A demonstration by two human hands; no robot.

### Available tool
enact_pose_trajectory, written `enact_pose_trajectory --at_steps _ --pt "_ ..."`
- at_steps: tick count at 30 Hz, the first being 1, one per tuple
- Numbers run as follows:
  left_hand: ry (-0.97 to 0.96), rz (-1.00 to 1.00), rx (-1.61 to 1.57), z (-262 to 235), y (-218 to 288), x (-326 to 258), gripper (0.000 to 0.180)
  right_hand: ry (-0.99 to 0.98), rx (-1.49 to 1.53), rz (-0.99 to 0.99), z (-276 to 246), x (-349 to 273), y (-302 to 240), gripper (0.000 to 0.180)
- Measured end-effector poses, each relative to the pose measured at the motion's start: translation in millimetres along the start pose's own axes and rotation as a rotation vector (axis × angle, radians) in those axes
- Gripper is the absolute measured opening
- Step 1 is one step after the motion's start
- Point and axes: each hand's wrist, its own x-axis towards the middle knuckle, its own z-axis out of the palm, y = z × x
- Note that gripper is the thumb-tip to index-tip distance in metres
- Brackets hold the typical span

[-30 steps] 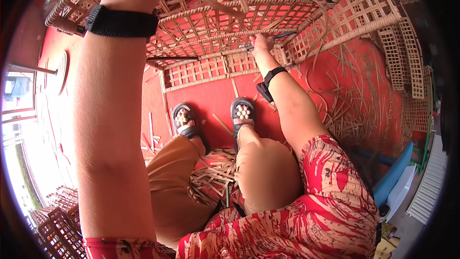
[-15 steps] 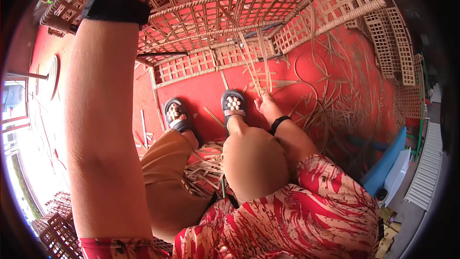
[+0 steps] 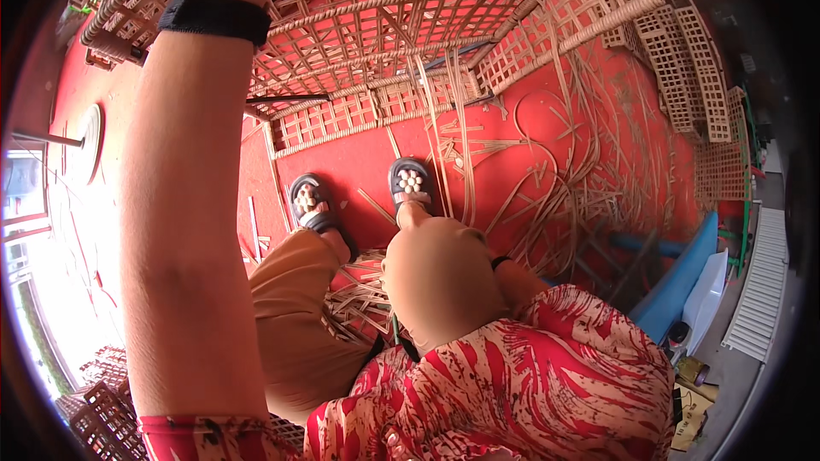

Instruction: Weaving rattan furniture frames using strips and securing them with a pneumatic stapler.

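Note:
A large openwork cane-woven piece (image 3: 342, 130) with wrapped rims stands on the red floor before me. My left arm reaches up over its left part, and the hand lies past the top edge. Long pale cane strands (image 3: 464, 145) hang from the weave and run down towards my right knee (image 3: 444, 282). Behind that knee my right hand is hidden; only the forearm with its black wristband (image 3: 500, 262) shows. Whether its fingers grip the strands cannot be seen.
Loose cane strips (image 3: 581, 149) lie tangled on the floor at the right. Woven panels (image 3: 662, 68) stand at the far right, near a blue plastic piece (image 3: 679, 277). My sandalled feet (image 3: 412, 183) rest close to the woven piece. A round stand base (image 3: 92, 143) is at the left.
My right hand has moved down and back from the strands' lower ends to behind the knee. The strands now hang straighter and reach lower. My left arm has shifted slightly.

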Motion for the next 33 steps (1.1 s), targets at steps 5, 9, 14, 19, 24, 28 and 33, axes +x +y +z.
enact_pose_trajectory --at_steps 5,9,14,19,24,28,33 --pt "0.084 0.037 0.071 11.1 -0.7 1.1 0.039 0.237 -0.562 -0.264 9.4 51.1 -88.2 0.062" --pt "0.103 0.058 0.073 23.8 5.1 9.4 0.037 0.793 -0.799 -0.927 14.3 153.4 -184.8 0.084" --pt "0.134 -0.015 0.129 41.9 15.9 21.9 0.038 0.634 -0.447 -1.059 55.2 199.3 -311.9 0.113" --pt "0.129 -0.037 0.113 52.7 18.5 27.2 0.039 0.581 -0.339 -0.988 102.0 202.4 -362.2 0.111" --pt "0.155 0.009 0.085 44.9 21.1 30.9 0.039 0.781 -0.207 -0.981 107.0 210.1 -368.3 0.081" --pt "0.170 -0.008 0.078 47.4 9.5 33.3 0.044 0.764 -0.605 -1.152 85.3 214.2 -325.8 0.027" --pt "0.069 0.012 0.128 17.0 1.1 21.0 0.042 0.497 -1.305 -0.701 2.3 133.1 -119.3 0.022"
